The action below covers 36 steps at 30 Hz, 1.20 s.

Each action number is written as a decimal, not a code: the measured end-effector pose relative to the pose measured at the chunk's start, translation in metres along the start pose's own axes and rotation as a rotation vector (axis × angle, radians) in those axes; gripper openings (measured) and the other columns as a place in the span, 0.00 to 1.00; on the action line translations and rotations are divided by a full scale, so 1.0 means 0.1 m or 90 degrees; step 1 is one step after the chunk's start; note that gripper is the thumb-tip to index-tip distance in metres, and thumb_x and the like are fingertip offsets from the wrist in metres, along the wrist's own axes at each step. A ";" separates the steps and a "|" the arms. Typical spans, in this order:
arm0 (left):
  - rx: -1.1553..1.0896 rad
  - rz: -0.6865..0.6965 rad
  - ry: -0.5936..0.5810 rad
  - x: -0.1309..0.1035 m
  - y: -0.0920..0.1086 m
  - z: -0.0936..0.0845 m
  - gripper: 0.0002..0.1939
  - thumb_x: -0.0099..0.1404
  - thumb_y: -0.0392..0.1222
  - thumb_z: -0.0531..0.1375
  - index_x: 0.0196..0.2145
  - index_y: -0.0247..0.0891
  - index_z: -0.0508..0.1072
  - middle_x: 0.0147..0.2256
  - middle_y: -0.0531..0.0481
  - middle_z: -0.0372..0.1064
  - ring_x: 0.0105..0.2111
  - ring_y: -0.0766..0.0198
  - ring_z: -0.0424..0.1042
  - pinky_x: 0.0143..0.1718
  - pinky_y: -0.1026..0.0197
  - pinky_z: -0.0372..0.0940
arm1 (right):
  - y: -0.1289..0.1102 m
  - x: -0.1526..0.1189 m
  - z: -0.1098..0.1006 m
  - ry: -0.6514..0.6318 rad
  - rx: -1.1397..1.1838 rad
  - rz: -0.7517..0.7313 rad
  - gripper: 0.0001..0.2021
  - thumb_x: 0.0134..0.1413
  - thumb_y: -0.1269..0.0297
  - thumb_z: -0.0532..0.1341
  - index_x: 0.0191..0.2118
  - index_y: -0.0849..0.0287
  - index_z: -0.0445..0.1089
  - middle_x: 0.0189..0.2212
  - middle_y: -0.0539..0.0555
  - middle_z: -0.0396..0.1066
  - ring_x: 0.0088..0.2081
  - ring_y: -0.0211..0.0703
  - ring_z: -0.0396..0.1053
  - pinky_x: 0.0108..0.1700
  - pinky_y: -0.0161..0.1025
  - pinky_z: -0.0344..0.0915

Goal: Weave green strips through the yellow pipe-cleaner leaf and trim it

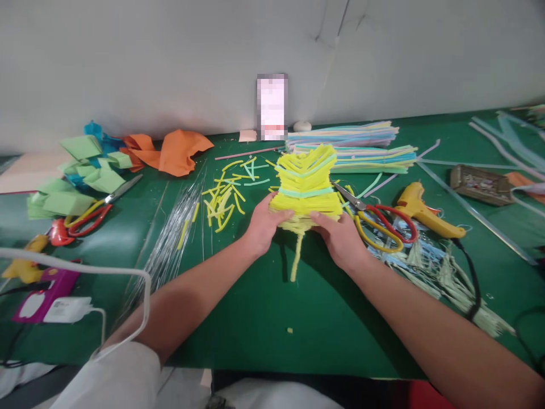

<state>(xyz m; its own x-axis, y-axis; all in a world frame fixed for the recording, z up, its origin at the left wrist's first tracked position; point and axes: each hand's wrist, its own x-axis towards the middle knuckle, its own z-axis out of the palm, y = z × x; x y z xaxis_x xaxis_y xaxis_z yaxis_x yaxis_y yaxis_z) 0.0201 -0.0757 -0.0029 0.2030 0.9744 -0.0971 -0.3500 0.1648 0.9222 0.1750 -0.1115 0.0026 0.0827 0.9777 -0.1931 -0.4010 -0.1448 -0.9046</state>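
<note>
Between my two hands is a leaf-shaped piece [303, 182] built from rows of yellow pipe cleaners, with two pale green bands across it and a twisted stem hanging down at its near end. My left hand [266, 224] grips its lower left edge, thumb on top. On the lower right edge my right hand [340, 236] is closed the same way; the fingers underneath are hidden. Red-and-yellow scissors [378, 224] lie just right of my right hand. Cut yellow pipe cleaner pieces [221, 201] are scattered left of the leaf.
Bundled pastel pipe cleaners [374, 159] lie behind the leaf. A yellow glue gun [428, 213] and a brown box [481, 184] stand right. Clear thin rods [174, 233], a second pair of scissors [100, 210], green paper [85, 176] and a white cable [147, 295] are left. A phone [272, 108] leans on the wall.
</note>
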 end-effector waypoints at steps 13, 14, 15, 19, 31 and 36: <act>0.147 -0.098 -0.029 0.05 0.17 -0.01 0.28 0.42 0.34 0.72 0.44 0.36 0.75 0.44 0.44 0.76 0.41 0.53 0.75 0.49 0.47 0.68 | 0.05 0.04 -0.04 -0.002 -0.035 -0.040 0.22 0.33 0.66 0.74 0.41 0.55 0.76 0.45 0.54 0.78 0.50 0.55 0.73 0.56 0.54 0.68; 0.174 -0.085 -0.037 0.06 0.18 -0.01 0.28 0.43 0.34 0.71 0.45 0.36 0.74 0.44 0.45 0.76 0.42 0.53 0.75 0.49 0.48 0.68 | 0.04 0.04 -0.03 -0.003 -0.038 -0.039 0.22 0.33 0.66 0.74 0.41 0.55 0.76 0.45 0.54 0.78 0.50 0.54 0.73 0.56 0.54 0.68; 0.201 -0.066 -0.040 0.06 0.20 -0.02 0.28 0.44 0.35 0.71 0.45 0.36 0.74 0.44 0.45 0.76 0.42 0.53 0.75 0.49 0.48 0.68 | 0.04 0.04 -0.02 -0.001 -0.044 -0.037 0.22 0.33 0.66 0.74 0.41 0.55 0.76 0.45 0.54 0.78 0.50 0.54 0.73 0.56 0.54 0.68; 0.312 0.042 0.008 0.01 0.20 0.01 0.24 0.47 0.36 0.69 0.44 0.36 0.74 0.43 0.46 0.76 0.43 0.53 0.74 0.49 0.51 0.67 | 0.05 0.05 -0.04 0.017 -0.078 -0.034 0.23 0.33 0.66 0.74 0.43 0.55 0.76 0.47 0.54 0.77 0.50 0.53 0.73 0.58 0.54 0.66; 0.470 0.416 -0.080 -0.01 0.30 0.00 0.30 0.51 0.37 0.69 0.52 0.43 0.69 0.62 0.42 0.57 0.64 0.44 0.51 0.65 0.44 0.45 | 0.08 0.03 -0.08 -0.025 -0.067 -0.060 0.22 0.38 0.65 0.72 0.44 0.52 0.75 0.48 0.51 0.76 0.51 0.52 0.72 0.56 0.53 0.67; 0.604 0.422 -0.330 0.03 0.53 -0.03 0.07 0.58 0.34 0.62 0.35 0.44 0.76 0.49 0.47 0.70 0.60 0.47 0.59 0.64 0.43 0.45 | 0.05 0.00 -0.07 -0.036 -0.127 -0.041 0.23 0.37 0.65 0.72 0.45 0.54 0.76 0.45 0.51 0.78 0.49 0.53 0.73 0.54 0.53 0.67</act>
<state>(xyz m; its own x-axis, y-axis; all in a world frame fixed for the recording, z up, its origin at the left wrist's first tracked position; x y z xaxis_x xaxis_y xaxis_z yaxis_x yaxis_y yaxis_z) -0.0004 -0.0634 0.0451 0.6489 0.6183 0.4435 0.2252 -0.7128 0.6642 0.1793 -0.1133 -0.0043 0.0494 0.9921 -0.1155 -0.2067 -0.1030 -0.9730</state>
